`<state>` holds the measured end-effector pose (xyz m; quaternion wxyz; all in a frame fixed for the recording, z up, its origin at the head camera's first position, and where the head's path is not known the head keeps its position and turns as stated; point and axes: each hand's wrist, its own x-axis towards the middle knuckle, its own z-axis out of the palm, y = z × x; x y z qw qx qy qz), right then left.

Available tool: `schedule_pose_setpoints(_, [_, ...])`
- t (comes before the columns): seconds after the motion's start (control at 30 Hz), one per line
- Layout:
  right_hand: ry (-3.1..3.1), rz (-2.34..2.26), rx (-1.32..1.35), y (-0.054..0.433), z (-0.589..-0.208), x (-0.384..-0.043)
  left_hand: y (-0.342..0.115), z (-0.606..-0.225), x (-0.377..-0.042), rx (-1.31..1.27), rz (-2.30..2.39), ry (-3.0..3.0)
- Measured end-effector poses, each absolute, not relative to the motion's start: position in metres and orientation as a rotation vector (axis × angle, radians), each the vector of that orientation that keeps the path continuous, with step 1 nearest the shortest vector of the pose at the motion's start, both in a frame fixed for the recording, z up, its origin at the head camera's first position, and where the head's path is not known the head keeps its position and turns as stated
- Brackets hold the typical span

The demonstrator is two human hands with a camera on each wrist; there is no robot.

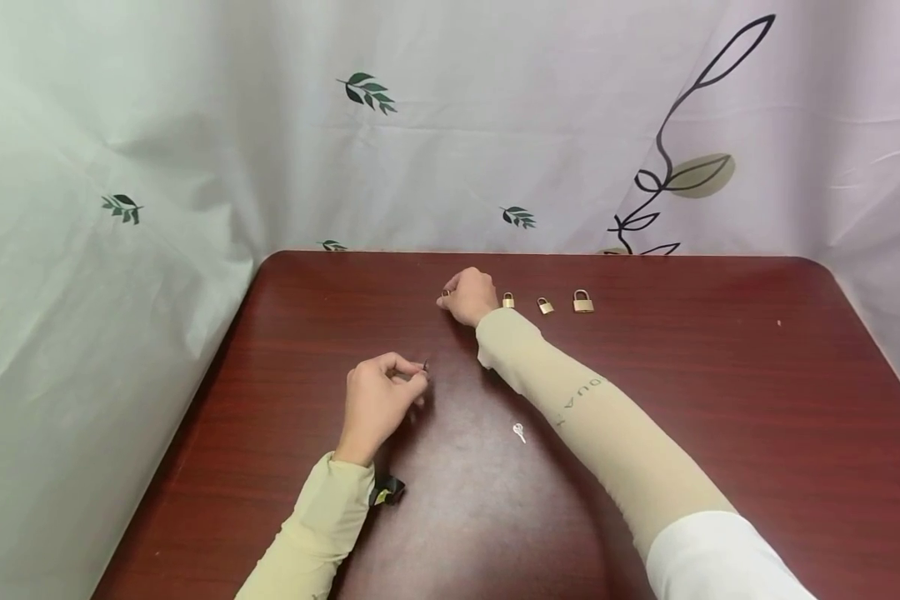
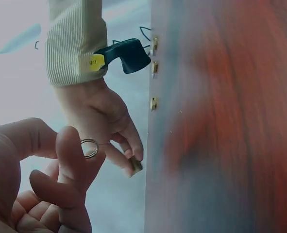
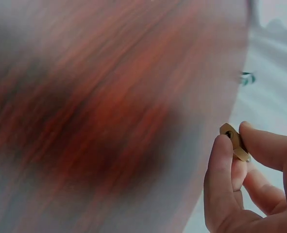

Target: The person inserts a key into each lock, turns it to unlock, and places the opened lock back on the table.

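My right hand [image 1: 471, 297] is at the far part of the table, pinching a small brass padlock [image 3: 236, 141] between thumb and fingertips. Its keyhole side shows in the right wrist view, and the same padlock [image 2: 135, 166] appears in the left wrist view. Nearer and to the left, my left hand [image 1: 382, 398] pinches a small metal key ring [image 2: 90, 148] between thumb and index finger. Whatever hangs from the ring is hidden by the fingers or too small to tell. The two hands are apart.
To the right of my right hand stand three brass padlocks: a small one [image 1: 508, 301], a tilted one [image 1: 545, 306] and a larger one [image 1: 582, 302]. A small silver key [image 1: 520, 432] lies beside the right forearm on the dark red table [image 1: 720, 400]. A patterned curtain [image 1: 450, 158] hangs behind.
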<state>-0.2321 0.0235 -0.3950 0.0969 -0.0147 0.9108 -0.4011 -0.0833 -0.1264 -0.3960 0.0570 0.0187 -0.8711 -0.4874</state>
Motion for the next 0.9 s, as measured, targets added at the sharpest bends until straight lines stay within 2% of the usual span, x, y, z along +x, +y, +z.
schedule_pose_setpoints(0.33, [2.515,-1.463,-0.024,0.037,-0.379,-0.221,-0.122,-0.397,-0.090,0.170,-1.568,-2.601])
schedule_pose_setpoints(0.57, [2.154,-1.791,-0.050,0.048,-0.369,-0.213,-0.118,-0.399,-0.095,0.204,-1.801,-2.510])
schedule_pose_setpoints(0.9, [2.097,-1.815,-0.134,0.064,-0.346,-0.189,-0.111,-0.399,-0.100,0.210,-1.941,-2.467])
